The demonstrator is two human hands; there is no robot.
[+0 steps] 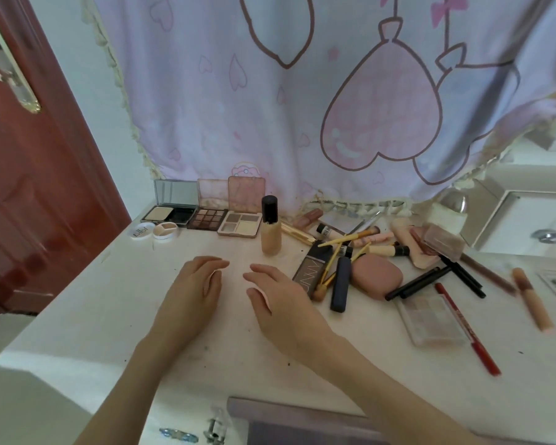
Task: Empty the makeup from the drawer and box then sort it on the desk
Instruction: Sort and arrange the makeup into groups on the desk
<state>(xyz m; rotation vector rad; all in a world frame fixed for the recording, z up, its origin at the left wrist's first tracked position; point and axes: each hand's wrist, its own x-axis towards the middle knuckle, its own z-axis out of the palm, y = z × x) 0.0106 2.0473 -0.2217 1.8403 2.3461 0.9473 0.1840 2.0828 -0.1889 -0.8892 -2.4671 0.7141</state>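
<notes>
**Sorting under way, both hands empty**

The white worktop (109, 300) carries the makeup in two groups: open palettes (206, 216) and a foundation bottle (271, 232) lined up along the back left, and an unsorted heap (376, 261) of brushes, tubes and compacts to the right. The emptying looks done; sorting seems to be the step in hand. Next likely calls for reaching right into the heap.

The left hand (193, 290) and right hand (283, 300) hover near each other over the bare middle, fingers (212, 263) relaxed, nearly straight, holding nothing.
</notes>
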